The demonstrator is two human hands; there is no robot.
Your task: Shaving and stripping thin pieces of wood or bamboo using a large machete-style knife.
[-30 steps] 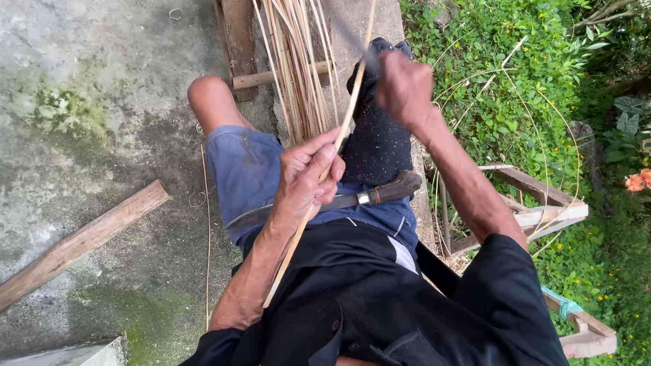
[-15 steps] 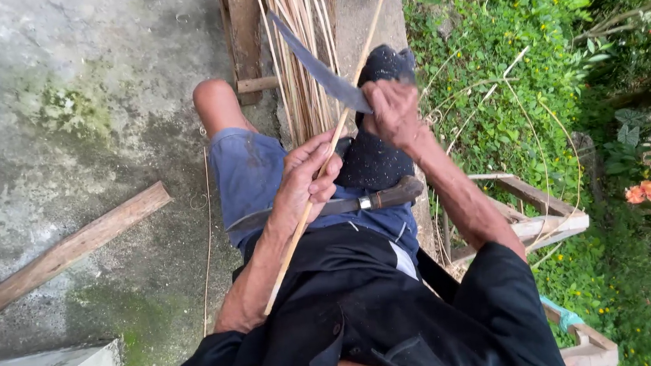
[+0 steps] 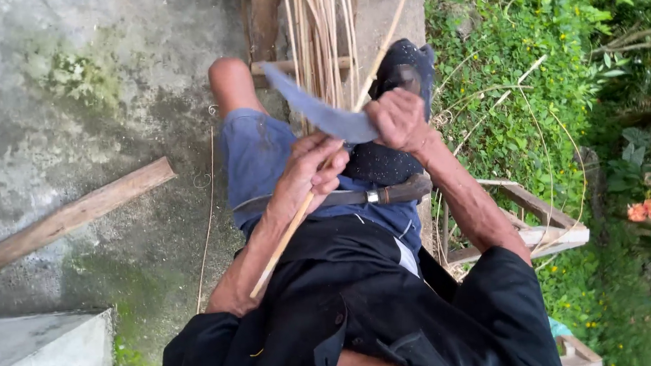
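I am sitting with my legs stretched ahead. My left hand [image 3: 310,169] pinches a long thin cane stick [image 3: 287,237] that runs diagonally from my left forearm up past my knee. My right hand [image 3: 398,118] grips a curved knife [image 3: 319,113], whose blade sweeps left across the stick just above my left fingers. A dark cloth pad [image 3: 386,162] covers my right thigh under both hands.
A second knife with a wooden handle [image 3: 389,193] lies across my lap. A bundle of split cane strips [image 3: 319,19] rests ahead between my legs. A wooden plank [image 3: 62,222] lies on the mossy concrete at left. A wooden frame [image 3: 537,223] and green plants are at right.
My right hand has dropped closer to my left hand, and the knife blade has come into view and tilted flatter across the stick. My left hand keeps its hold on the stick.
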